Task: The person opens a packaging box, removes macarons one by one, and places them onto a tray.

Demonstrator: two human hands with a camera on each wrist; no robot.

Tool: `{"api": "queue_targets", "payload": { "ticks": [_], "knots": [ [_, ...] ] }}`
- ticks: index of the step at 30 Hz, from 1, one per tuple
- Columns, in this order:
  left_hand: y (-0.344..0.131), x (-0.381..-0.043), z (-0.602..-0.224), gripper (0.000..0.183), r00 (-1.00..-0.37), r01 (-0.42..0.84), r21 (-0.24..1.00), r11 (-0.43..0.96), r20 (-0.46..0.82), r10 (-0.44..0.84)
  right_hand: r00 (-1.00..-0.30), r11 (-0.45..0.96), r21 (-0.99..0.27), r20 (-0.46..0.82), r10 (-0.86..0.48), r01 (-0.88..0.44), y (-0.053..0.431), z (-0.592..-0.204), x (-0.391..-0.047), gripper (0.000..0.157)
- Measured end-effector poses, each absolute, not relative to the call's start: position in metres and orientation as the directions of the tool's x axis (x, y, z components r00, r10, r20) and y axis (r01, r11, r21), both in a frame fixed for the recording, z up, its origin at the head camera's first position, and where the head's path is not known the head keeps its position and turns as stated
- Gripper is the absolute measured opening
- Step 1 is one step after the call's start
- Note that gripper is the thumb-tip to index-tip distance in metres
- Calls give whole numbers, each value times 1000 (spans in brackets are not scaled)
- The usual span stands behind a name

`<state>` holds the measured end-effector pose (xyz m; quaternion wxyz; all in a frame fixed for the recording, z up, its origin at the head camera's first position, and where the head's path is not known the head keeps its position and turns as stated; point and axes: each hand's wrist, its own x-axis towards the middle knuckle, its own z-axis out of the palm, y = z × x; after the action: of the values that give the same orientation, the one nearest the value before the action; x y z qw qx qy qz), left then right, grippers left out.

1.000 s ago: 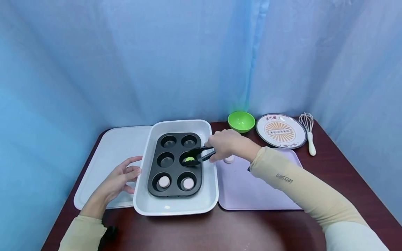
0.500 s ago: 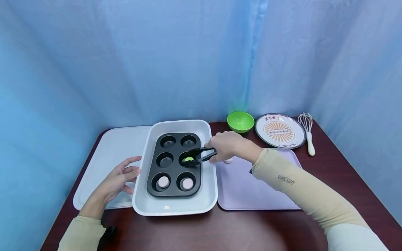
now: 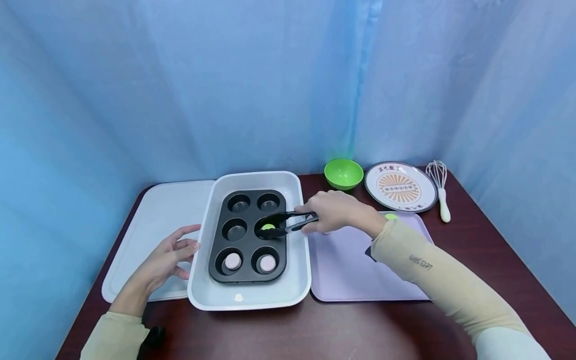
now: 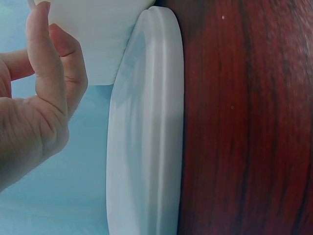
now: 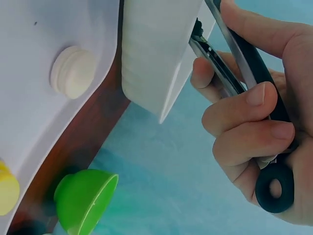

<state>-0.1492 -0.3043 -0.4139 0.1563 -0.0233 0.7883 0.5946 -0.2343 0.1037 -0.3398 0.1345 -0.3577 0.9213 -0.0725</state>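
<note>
My right hand [image 3: 335, 212] grips a pair of black-and-steel tongs [image 5: 254, 63]. The tong tips reach into the middle right cup of a dark muffin tin [image 3: 249, 237], one to each side of a green macaron [image 3: 268, 227]. Pale pink macarons sit in the two near cups, one on the left [image 3: 233, 261] and one on the right [image 3: 267, 263]. The tin lies in a deep white basin [image 3: 252, 298]. At the basin's left rim is my left hand [image 3: 168, 257], its fingers loosely bent and the fingertips right at the wall.
A lilac tray [image 3: 360, 275] on the right bears a pale macaron [image 5: 73, 72] and a yellow-green one [image 3: 390, 216]. Behind it stand a green bowl [image 3: 344, 174], a patterned plate [image 3: 400, 202] and a whisk [image 3: 443, 197]. A white tray [image 3: 148, 220] lies partly under the basin's left side.
My right hand has drawn slightly to the right, showing more of the tongs; the tips stay in the same cup. The yellow-green macaron has come into sight beside the sleeve. My left hand stays put.
</note>
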Motion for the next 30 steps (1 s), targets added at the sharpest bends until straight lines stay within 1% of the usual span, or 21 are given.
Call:
{"api": "queue_targets", "payload": {
  "ticks": [3, 6, 11, 19, 25, 28, 30],
  "knots": [
    [-304, -150, -413, 67, -950, -219, 931, 292, -272, 153, -704, 719, -257, -164, -691, -646, 111, -339, -234, 58],
    [-304, -150, -414, 67, -950, -216, 932, 292, -270, 159, -686, 684, -275, -104, -720, -676, 119, -335, -233, 59],
    [-303, -149, -413, 67, -949, -216, 933, 289, -270, 162, -656, 635, -252, -2, -755, -730, 137, -322, -230, 60],
    [-303, -146, -411, 69, -949, -221, 928, 299, -276, 154, -674, 613, -328, 111, -731, -719, 180, -308, -209, 62],
    [-304, -145, -411, 67, -948, -236, 924, 301, -287, 138, -654, 572, -332, 251, -713, -750, 218, -317, -189, 62],
    [-303, -145, -410, 67, -948, -239, 924, 297, -288, 133, -641, 555, -328, 293, -709, -764, 235, -325, -181, 62],
    [-302, -144, -410, 67, -948, -235, 925, 297, -285, 139, -644, 554, -336, 294, -707, -762, 246, -330, -175, 63]
  ]
}}
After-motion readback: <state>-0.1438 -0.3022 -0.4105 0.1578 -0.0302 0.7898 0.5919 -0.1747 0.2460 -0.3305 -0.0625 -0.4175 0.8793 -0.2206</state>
